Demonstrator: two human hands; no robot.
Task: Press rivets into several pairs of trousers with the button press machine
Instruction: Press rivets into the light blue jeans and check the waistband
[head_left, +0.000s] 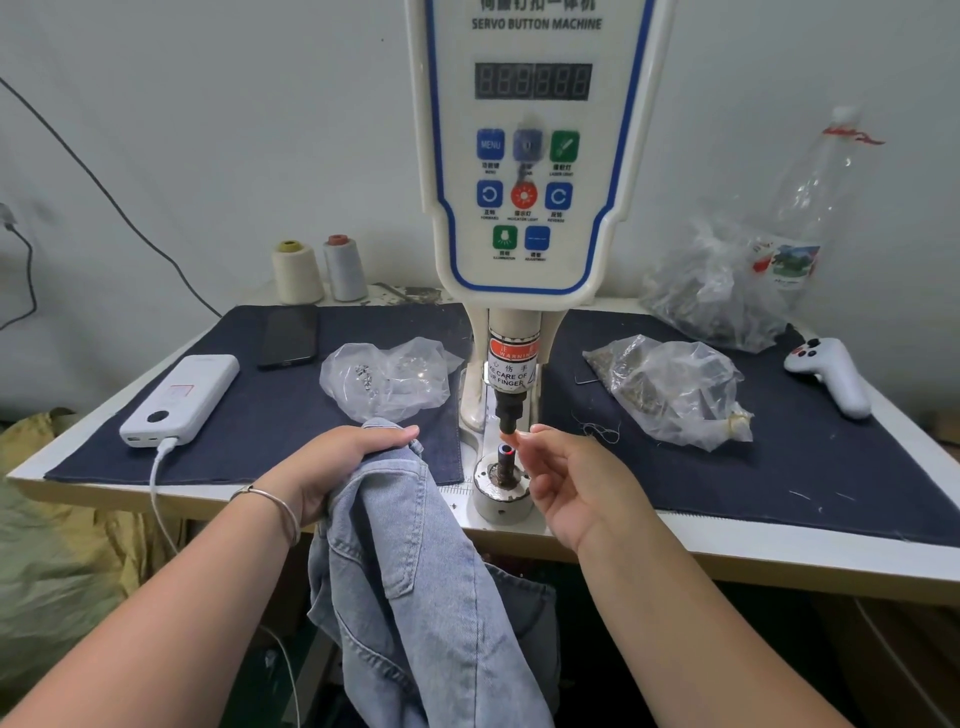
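**Loading the die before the next rivet**

At nine o'clock on the bench, a white rectangular power bank (179, 397) lay on the dark navy denim mat (291, 457), its white cable trailing off the table edge, with a black slab phone (288, 336) just behind it. Toward eleven o'clock stood a cream thread cone (296, 271) and a grey thread cone (344, 268). Nearer the centre, a crumpled clear plastic bag holding a few small silver fasteners (387, 376) rested on the mat.

The left hand (337, 462), bangle at the wrist, gripped a bunched fold of the light blue denim trousers (410, 582), which hung off the front edge at six o'clock and had not yet been laid over the die.

At the centre rose the white servo button press machine (535, 156), its black punch directly above the small round metal lower die (505, 460), where a red laser dot glowed. The right hand (566, 478) hovered at the die with thumb and forefinger drawn together; it seemed to be pinching a rivet part, though the piece itself was too small to make out.

At two o'clock lay a clear plastic bag of brassy rivets (670, 389), and at three o'clock a white handheld controller (831, 374).

By my reading, the step in hand was seating the fastener; next, the fingers needed to clear the punch and the trouser fabric had to be brought over the die.
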